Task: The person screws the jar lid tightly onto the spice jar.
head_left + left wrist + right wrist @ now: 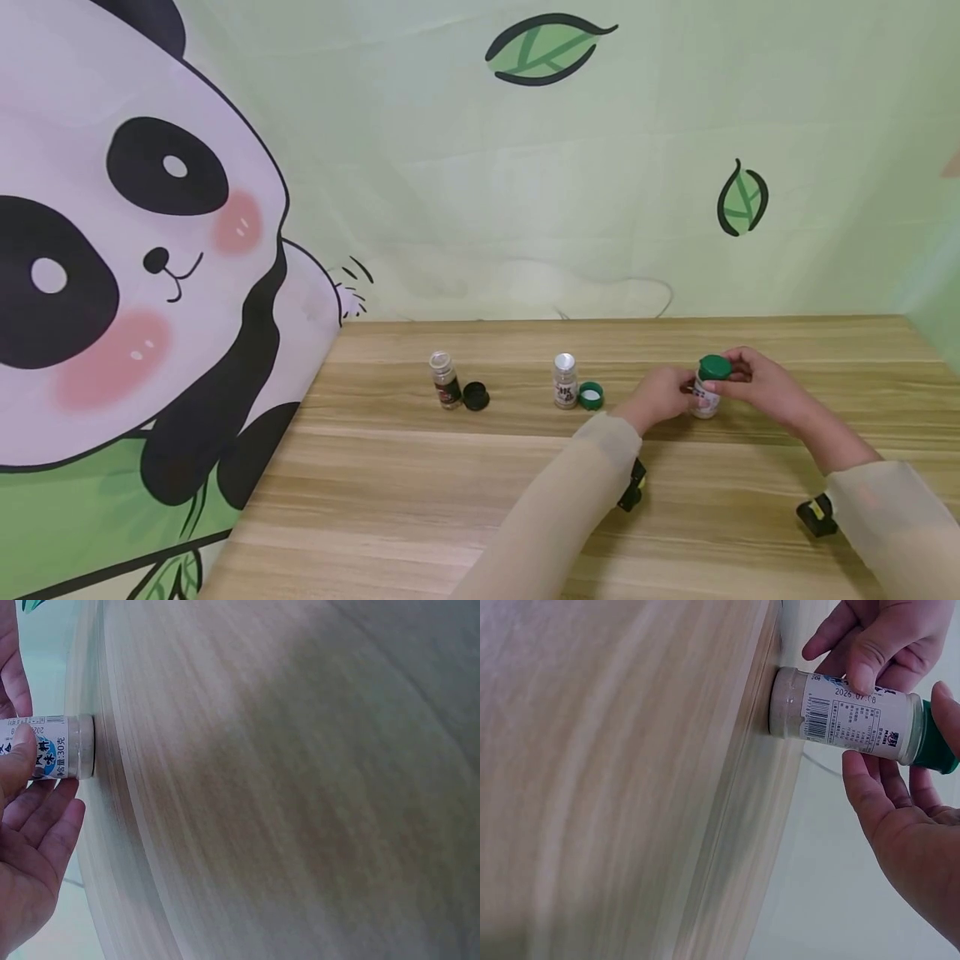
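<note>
On the right side of the wooden table [420, 492] stands an upright seasoning bottle [847, 720] with a white printed label. Its green cap [715, 367] sits on top. My left hand [662, 395] grips the bottle's body, with the thumb across the label in the left wrist view. From the other side, my right hand [768, 385] holds the green cap between thumb and fingers. The bottle's base [84, 746] is right at the tabletop.
To the left stands a silver-topped seasoning bottle [566, 383], with a loose green cap [591, 396] beside it. Farther left are a dark-labelled bottle [447, 387] and a black cap [476, 396]. Behind the table hangs a panda-print backdrop [465, 200].
</note>
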### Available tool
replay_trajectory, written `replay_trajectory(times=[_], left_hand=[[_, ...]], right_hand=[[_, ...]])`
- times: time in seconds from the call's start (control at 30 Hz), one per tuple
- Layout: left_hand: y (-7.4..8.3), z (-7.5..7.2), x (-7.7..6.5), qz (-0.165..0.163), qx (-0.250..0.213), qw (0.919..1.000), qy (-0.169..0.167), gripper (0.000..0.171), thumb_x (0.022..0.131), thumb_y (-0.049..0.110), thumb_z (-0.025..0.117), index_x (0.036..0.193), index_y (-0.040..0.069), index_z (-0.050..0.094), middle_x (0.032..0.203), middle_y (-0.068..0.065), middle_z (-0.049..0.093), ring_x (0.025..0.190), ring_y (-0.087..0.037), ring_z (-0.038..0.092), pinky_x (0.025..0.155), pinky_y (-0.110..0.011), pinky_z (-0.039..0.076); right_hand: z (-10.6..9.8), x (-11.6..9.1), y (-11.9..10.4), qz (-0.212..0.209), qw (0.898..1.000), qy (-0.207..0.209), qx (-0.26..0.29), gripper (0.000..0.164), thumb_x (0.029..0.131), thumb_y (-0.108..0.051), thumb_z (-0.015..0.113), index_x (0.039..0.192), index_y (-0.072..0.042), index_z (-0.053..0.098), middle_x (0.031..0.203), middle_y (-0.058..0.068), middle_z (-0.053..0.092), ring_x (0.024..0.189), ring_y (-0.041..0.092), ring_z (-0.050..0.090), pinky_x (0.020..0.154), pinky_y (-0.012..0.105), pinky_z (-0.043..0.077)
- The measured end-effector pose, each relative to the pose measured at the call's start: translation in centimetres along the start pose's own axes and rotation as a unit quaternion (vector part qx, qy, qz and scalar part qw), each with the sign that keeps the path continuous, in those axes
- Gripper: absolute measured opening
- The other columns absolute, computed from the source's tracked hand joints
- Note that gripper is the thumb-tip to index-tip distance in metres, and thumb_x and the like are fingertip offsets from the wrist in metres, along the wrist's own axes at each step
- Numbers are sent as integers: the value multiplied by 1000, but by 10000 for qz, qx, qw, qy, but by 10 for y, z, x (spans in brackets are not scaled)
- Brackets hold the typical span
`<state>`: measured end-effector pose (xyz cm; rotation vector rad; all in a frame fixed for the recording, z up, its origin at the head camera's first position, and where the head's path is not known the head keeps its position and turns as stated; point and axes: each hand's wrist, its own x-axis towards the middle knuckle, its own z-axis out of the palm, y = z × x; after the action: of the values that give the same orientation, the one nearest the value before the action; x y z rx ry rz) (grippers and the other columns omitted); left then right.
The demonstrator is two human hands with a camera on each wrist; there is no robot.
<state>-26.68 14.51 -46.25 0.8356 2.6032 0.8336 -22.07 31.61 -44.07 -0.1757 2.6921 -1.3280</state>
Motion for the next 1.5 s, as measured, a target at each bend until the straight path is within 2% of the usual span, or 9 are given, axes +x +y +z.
replay_trajectory(times=[0.17, 0.3, 0.4, 0.5, 0.6, 0.7, 0.8, 1.2, 1.5], left_hand=[[0, 1, 1, 49, 19, 10000, 36, 30, 98, 22, 71, 125, 10, 71, 115, 1, 78, 94, -1, 64, 79, -6, 44], [0, 1, 1, 51, 139, 9999, 32, 28, 98, 22, 70, 123, 11, 72, 111, 2, 78, 87, -1, 60, 76, -6, 43], [1, 0, -1, 3, 130, 9999, 25, 28, 98, 22, 70, 123, 11, 72, 112, 2, 77, 89, -2, 61, 78, -7, 45], [1, 0, -1, -10, 13, 10000, 30, 29, 98, 22, 71, 124, 10, 71, 118, 1, 77, 99, -3, 66, 85, -8, 47], [0, 0, -1, 19, 23, 10000, 30, 30, 97, 22, 71, 125, 11, 71, 120, 1, 77, 104, -3, 67, 89, -9, 48], [0, 0, -1, 52, 114, 9999, 25, 29, 98, 22, 71, 124, 10, 71, 120, 1, 77, 103, -3, 67, 88, -8, 47], [0, 0, -1, 63, 167, 9998, 24, 28, 98, 22, 70, 123, 10, 72, 118, 1, 77, 101, -3, 67, 87, -8, 47], [0, 0, 0, 114, 129, 9998, 42, 29, 97, 21, 71, 124, 10, 72, 118, 0, 77, 103, -3, 68, 88, -8, 47], [-1, 1, 0, 66, 221, 9997, 61, 27, 98, 23, 71, 122, 11, 72, 118, 1, 77, 103, -3, 68, 87, -7, 47]], right_hand=[[0, 0, 0, -17, 10000, 16, 50, 54, 102, -18, 64, 135, 17, 39, 131, 34, 54, 97, -5, 52, 78, 11, 48], [-2, -1, 1, -132, 9997, -184, -8, 64, 101, -18, 65, 144, 17, 32, 139, 39, 47, 115, 31, 61, 84, 13, 48], [-7, -1, 2, -340, 9980, -534, -68, 71, 100, -15, 64, 152, 15, 25, 146, 42, 40, 132, 55, 47, 87, 14, 47], [-15, 0, 2, -481, 9943, -947, -84, 72, 101, -13, 63, 155, 12, 22, 149, 42, 38, 134, 58, 45, 88, 19, 50], [-23, 2, 2, -397, 9910, -1275, -94, 72, 101, -15, 63, 156, 8, 23, 149, 40, 42, 134, 51, 49, 90, 27, 52], [-28, 4, 1, -274, 9887, -1472, 0, 70, 101, -17, 63, 155, 6, 26, 147, 36, 46, 128, 27, 56, 90, 26, 53], [-30, 5, 1, -266, 9873, -1566, 67, 64, 101, -16, 61, 153, 7, 30, 144, 33, 49, 118, 10, 53, 87, 22, 52], [-26, 6, 1, -389, 9896, -1375, 169, 51, 102, -12, 58, 144, 11, 39, 134, 25, 55, 104, -3, 54, 85, 21, 53], [-16, 2, 5, -417, 9947, -926, 175, 54, 102, -13, 59, 144, 13, 38, 138, 34, 52, 103, -13, 50, 85, 16, 51]])
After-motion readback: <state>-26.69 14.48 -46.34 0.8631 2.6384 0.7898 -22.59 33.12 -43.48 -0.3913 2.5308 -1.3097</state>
